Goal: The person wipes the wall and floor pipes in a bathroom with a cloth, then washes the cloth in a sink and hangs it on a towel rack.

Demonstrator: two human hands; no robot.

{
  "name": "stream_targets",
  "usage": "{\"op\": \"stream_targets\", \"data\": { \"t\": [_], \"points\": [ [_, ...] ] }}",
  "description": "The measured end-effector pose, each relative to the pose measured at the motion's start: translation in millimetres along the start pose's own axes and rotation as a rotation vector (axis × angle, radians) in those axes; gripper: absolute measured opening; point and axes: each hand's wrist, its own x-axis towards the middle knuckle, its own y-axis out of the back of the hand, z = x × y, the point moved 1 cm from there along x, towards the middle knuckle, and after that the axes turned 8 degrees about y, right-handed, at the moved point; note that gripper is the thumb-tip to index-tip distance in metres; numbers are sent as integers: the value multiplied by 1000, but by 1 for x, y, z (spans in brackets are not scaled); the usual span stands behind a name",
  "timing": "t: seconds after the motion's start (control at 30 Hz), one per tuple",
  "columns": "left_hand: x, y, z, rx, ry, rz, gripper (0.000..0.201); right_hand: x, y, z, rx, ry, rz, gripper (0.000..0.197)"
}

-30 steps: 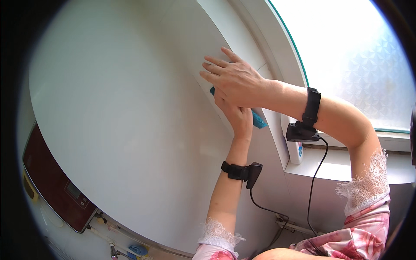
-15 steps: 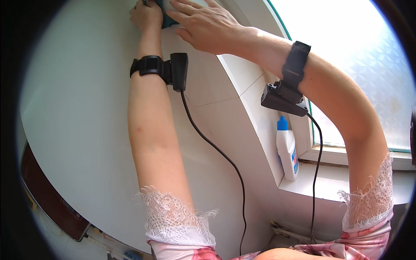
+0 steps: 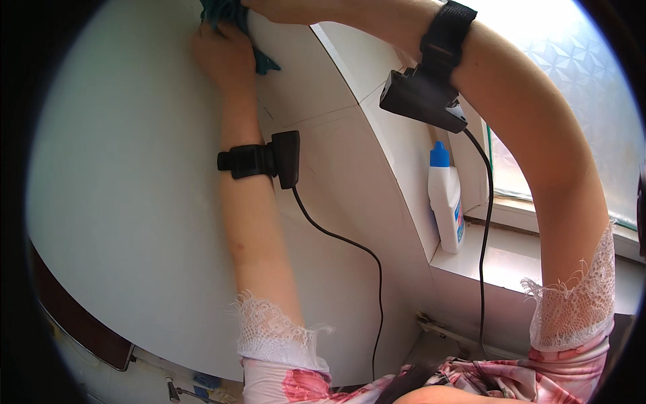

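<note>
High in the view, my left hand (image 3: 225, 54) is closed on a dark teal cloth (image 3: 225, 10), against a large smooth white surface (image 3: 134, 168). One corner of the cloth hangs out to the right of the fingers. My right hand (image 3: 279, 10) is beside the cloth at the upper edge of the picture. Most of its fingers are cut off there, so their grip cannot be made out. Each forearm wears a black strap with a dark box and a cable.
A white bottle with a blue cap (image 3: 446, 202) stands on the window ledge (image 3: 464, 262) to the right. Behind it is a patterned frosted window (image 3: 565, 101). Pale tiles (image 3: 316, 161) run beside the white surface. A dark reddish-brown panel (image 3: 81, 310) lies at lower left.
The view has shifted. My right hand has moved up and left, largely out of the picture, its spread fingers no longer showing. My left hand appears lower, with more of the cloth visible.
</note>
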Motion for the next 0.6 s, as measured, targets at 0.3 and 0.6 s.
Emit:
{"op": "stream_targets", "data": {
  "t": [0.3, 0.6],
  "points": [
    [-286, -16, 16, -144, 178, -13, 61, -18, -7, -9, 87, -98, 42, 53],
    [-317, -15, 54, -290, 90, 91, 37, -101, 28, -59, 188, -141, 74, 39]
  ]
}}
